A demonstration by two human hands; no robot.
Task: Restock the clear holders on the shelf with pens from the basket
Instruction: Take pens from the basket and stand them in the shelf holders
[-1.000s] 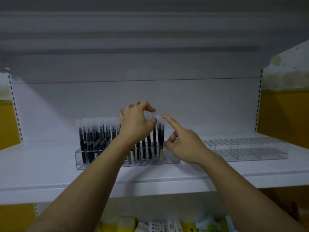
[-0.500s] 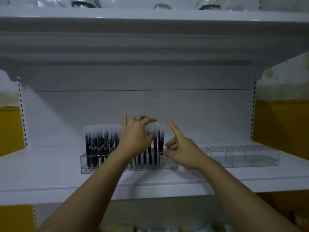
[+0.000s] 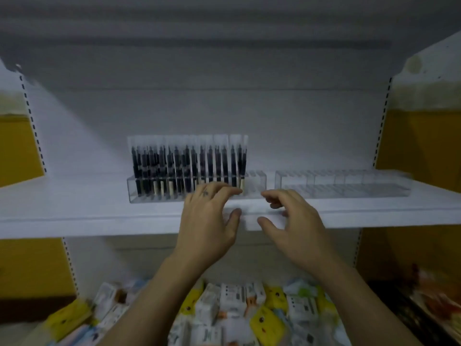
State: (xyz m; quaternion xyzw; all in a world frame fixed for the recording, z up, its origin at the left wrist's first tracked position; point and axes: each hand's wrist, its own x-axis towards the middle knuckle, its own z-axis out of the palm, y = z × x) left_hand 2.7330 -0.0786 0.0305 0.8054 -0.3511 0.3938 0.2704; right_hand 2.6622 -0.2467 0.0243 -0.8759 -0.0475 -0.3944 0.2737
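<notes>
Both grips are bare hands, and neither holds a pen. The left grip (image 3: 209,221) is spread open, its fingertips (image 3: 225,189) over the lower front wall of the left holder (image 3: 255,182). The blur hides whether they touch it. The right grip (image 3: 291,221) hangs loosely curled around nothing, at the front edge of the white shelf (image 3: 99,213).

The pens (image 3: 189,166) stand upright in that holder at the centre of the frame. They are dark, slim barrels under frosted caps, packed in rows with their long axes vertical. The free slots are at its right end, just above the gap between the two grips and about as near to one as to the other. The right holder (image 3: 344,186), a clear box with thin-walled cells, has no pens in it and lies up and right of the right grip, so that hand is the nearer.

No basket shows. Yellow and white packets (image 3: 234,295) fill the lower frame. More pens probably have to come from below the view.
</notes>
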